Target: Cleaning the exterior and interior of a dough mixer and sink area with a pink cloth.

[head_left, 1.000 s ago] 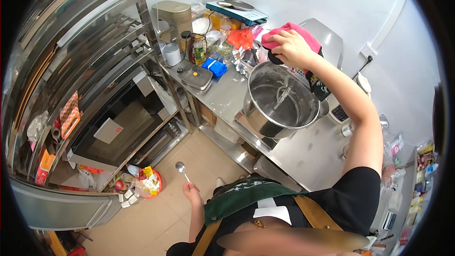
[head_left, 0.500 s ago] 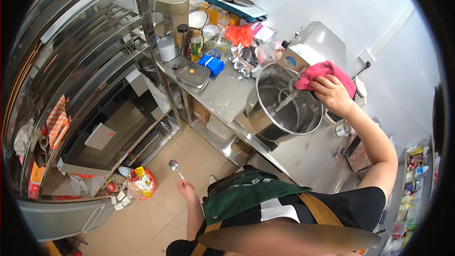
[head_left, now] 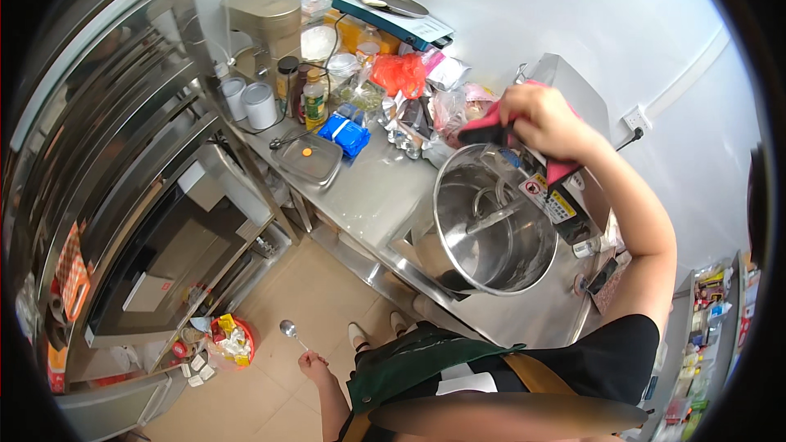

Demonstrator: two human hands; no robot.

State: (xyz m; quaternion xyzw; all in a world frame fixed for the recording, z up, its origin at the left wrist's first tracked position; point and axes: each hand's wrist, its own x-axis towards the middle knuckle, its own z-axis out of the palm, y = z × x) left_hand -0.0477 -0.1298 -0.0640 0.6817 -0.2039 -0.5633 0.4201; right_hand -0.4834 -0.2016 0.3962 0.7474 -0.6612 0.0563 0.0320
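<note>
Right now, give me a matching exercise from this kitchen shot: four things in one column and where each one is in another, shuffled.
Things:
1. pink cloth
2. metal spoon
3. steel mixing bowl
4. blue packet

Places:
A. on the counter beside a lidded steel tray
B. in the left hand, low over the floor
C. in the right hand, at the mixer
D. seated under the mixer head

Pairs: 1-C, 2-B, 3-D, 4-A

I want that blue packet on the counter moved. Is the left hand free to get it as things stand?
Probably not right away: the left hand hangs low beside the apron, holding a metal spoon, well below the steel counter. The blue packet lies unobstructed on top.
</note>
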